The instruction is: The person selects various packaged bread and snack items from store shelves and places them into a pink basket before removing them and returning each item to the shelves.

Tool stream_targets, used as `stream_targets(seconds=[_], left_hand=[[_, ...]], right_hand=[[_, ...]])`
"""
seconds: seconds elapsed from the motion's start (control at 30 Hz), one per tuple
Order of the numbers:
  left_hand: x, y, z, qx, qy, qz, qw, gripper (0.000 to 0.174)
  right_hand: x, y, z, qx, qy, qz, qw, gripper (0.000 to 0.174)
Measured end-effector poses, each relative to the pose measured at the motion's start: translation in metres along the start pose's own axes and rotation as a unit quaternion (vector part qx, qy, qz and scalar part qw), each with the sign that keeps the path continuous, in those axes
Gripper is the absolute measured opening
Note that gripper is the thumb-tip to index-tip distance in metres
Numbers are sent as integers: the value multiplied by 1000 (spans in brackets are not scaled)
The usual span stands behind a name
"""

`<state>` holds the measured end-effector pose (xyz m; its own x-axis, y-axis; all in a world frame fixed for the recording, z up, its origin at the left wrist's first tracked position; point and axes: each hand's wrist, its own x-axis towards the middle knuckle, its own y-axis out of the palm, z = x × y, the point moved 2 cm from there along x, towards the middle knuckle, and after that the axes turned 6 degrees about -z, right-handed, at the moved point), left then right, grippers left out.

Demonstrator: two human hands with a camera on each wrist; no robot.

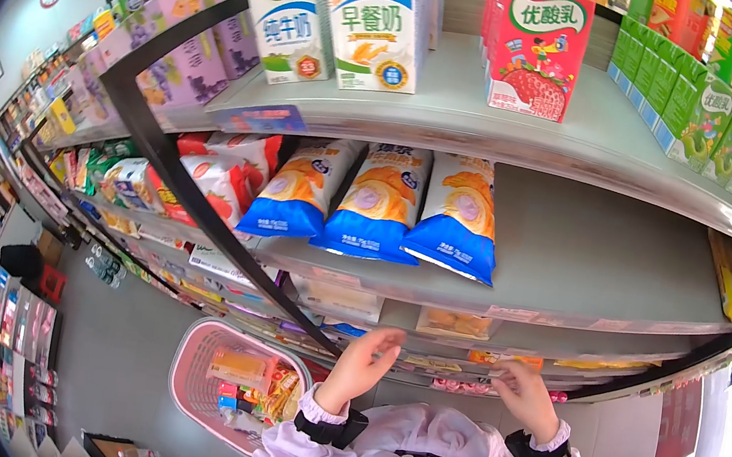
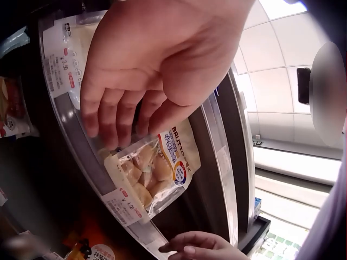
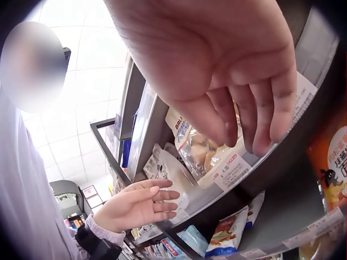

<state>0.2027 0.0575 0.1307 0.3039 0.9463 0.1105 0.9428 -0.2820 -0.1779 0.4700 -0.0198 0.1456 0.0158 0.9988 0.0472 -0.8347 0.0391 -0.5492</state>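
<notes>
My left hand (image 1: pixel 362 365) is held in front of the lower shelves, its fingers loosely bent and holding nothing. To its right, my right hand (image 1: pixel 528 397) also hovers before the shelf edge with relaxed fingers and an empty palm. A clear-fronted bag of small bread rolls (image 2: pixel 154 176) lies on the shelf between the hands, just beyond the left fingertips in the left wrist view. The right wrist view has the same bag behind the right fingers, a price tag (image 3: pixel 233 172) on the shelf edge below it. A whitish package (image 3: pixel 168 168) stands beside the bag.
A pink basket (image 1: pixel 187 363) holding several packaged foods stands on the floor at left. Blue-and-orange snack bags (image 1: pixel 375 201) lie on the shelf above. Milk cartons (image 1: pixel 372 31) and a pink carton (image 1: pixel 536 55) stand higher. A black frame bar (image 1: pixel 199 204) slants down at left.
</notes>
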Motion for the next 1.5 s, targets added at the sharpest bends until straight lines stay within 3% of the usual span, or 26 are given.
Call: stream_targets(seconds=[0.2, 0.33, 0.6, 0.77, 1.1, 1.13, 1.23, 1.5], left_hand=[[-39, 14, 2, 101, -36, 117, 987, 37], [-63, 42, 14, 208, 8, 181, 961, 43], [-115, 96, 4, 175, -11, 210, 962, 40], [-163, 106, 6, 185, -29, 195, 963, 38], [-202, 75, 9, 175, -95, 130, 971, 35], [-201, 71, 22, 99, -115, 102, 983, 33], [-198, 56, 23, 84, -136, 101, 982, 32], [-221, -55, 88, 28, -159, 25, 987, 30]], right_hand=[[-28, 7, 9, -44, -57, 68, 995, 27], [-60, -1, -1, -62, -73, 105, 990, 27], [-146, -36, -25, -71, -16, 107, 992, 25], [-181, -27, -42, -41, 10, 126, 991, 25], [-200, -2, -19, -38, -15, 143, 989, 24], [-201, 1, -15, -49, -9, 143, 988, 24], [-193, 15, -4, -57, -6, 153, 987, 24], [-132, 130, 48, -83, -85, 227, 967, 24]])
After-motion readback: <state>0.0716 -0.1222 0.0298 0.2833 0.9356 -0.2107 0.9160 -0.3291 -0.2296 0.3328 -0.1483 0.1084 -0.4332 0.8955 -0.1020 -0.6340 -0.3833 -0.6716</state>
